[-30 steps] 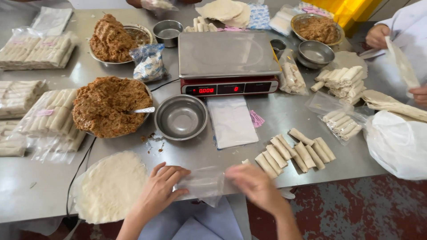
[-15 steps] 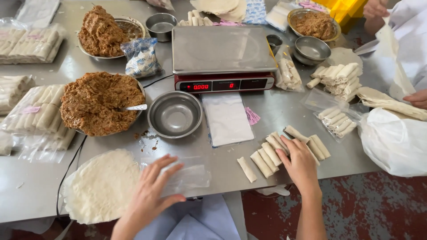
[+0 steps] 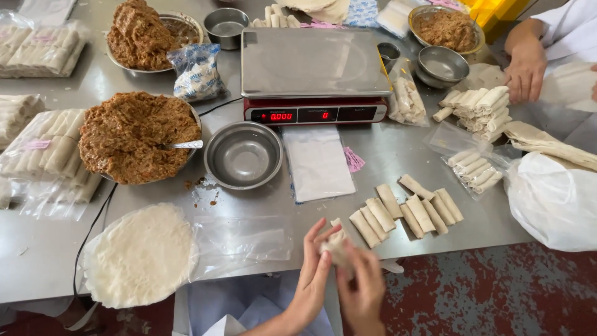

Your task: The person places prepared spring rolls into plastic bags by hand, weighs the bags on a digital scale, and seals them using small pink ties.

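Bagged rolls (image 3: 43, 46): packs of pale rolls lie far off at about 10 o'clock from the hands, on the metal table (image 3: 385, 155).
Big bowl of filling (image 3: 137, 137): a heap of brown filling with a spoon stuck in it, at 10 o'clock from the hands, well apart from them.
Round wrappers (image 3: 140, 252): a flat white stack at 9 o'clock from the hands, near the table's front edge.
Clear bag (image 3: 242, 239): it lies flat, just beside the wrappers and near the left hand.
Empty bowl (image 3: 244, 154): shiny and round, at 11 o'clock from the hands.
Scale (image 3: 314, 71): a flat metal tray with red lights, at 12 o'clock and well apart.
Left hand (image 3: 314, 274): fingers half curled, tips touching the roll; it helps hold it.
Roll (image 3: 336, 242): one pale roll sits between the two hands, at the front edge of the table. It is blurry.
Right hand (image 3: 364, 286): blurry, fingers curled around the low end of the roll, so it grips it too.
Row of rolls (image 3: 407, 208): many finished rolls lie side by side at 1 o'clock from the hands, near them but not touching.
White bag (image 3: 553, 199): a big soft bag at 3 o'clock, well apart.
Another person's hand (image 3: 525, 68): it rests on the table far off at 2 o'clock.
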